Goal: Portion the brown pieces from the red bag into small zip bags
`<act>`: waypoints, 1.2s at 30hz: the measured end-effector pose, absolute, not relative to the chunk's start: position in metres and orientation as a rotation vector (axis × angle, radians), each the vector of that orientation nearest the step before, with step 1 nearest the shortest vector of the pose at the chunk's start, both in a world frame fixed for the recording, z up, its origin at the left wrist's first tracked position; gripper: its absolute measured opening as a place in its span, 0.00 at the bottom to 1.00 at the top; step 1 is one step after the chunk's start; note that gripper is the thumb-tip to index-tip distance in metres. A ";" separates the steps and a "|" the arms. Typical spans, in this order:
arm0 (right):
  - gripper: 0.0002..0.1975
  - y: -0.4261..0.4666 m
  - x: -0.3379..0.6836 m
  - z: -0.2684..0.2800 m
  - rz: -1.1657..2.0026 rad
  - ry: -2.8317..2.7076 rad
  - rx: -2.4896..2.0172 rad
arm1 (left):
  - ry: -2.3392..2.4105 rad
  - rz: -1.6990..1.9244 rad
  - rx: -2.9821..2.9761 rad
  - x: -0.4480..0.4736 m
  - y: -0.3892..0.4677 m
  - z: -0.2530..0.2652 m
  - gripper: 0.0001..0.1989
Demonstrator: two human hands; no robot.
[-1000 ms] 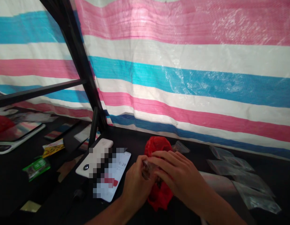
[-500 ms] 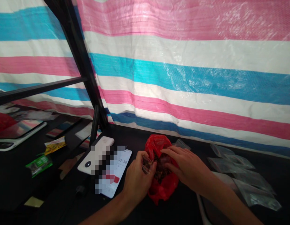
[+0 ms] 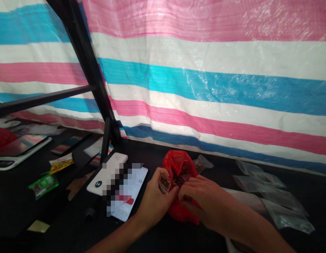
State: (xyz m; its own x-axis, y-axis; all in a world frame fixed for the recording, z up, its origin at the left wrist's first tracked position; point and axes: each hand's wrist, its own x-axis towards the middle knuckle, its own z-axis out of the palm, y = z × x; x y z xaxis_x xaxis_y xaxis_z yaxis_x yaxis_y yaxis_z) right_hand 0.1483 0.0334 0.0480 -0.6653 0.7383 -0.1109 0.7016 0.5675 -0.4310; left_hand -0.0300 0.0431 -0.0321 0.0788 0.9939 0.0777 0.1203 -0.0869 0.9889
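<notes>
A red plastic bag (image 3: 178, 159), opened at the top, holds small brown dried pieces. My left hand (image 3: 154, 202) is closed around a small clear plastic bag (image 3: 165, 183) with brown pieces inside, at the red bag's left edge. My right hand (image 3: 206, 196) reaches over the red bag from the right, its fingers curled together close to my left thumb. Whatever those fingers hold, if anything, is hidden. Just behind the red bag lies a clear zip bag (image 3: 204, 163) with brownish contents.
Several flat clear zip bags (image 3: 273, 189) lie at right. On the left are a phone (image 3: 132, 196), a white power bank (image 3: 116, 161), a green packet (image 3: 44, 185), a yellow packet (image 3: 62, 163) and a scale (image 3: 23, 156). A black post (image 3: 86, 66) rises before the striped sheet (image 3: 205, 84).
My right hand has drawn down toward me and its fingers have curled in beside my left thumb. More of the red bag's back rim and the zip bag behind shows now.
</notes>
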 end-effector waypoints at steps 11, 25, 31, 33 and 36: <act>0.07 0.065 0.166 0.045 0.041 -2.395 -1.493 | 1.318 1.372 1.506 -0.038 0.039 -0.027 0.17; 0.14 0.014 0.131 0.070 0.906 -2.429 -1.438 | 1.567 1.513 1.567 -0.043 0.038 -0.056 0.23; 0.09 0.019 0.124 0.057 0.715 -2.302 -1.318 | 1.341 1.505 1.725 -0.044 0.033 -0.062 0.24; 0.05 0.023 0.124 0.051 0.701 -2.256 -1.282 | 1.302 1.533 1.772 -0.041 0.032 -0.062 0.27; 0.06 0.030 0.131 0.049 0.716 -2.129 -1.324 | 1.390 1.531 1.731 -0.037 0.031 -0.054 0.30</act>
State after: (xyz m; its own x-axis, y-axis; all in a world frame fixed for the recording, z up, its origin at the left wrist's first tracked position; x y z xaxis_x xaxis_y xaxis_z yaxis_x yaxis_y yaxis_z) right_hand 0.1311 0.0302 0.0488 -0.3809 0.9113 0.1563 0.6320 0.3800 -0.6755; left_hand -0.0369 0.0314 -0.0540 -0.1182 0.8739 0.4715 0.3852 -0.3973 0.8329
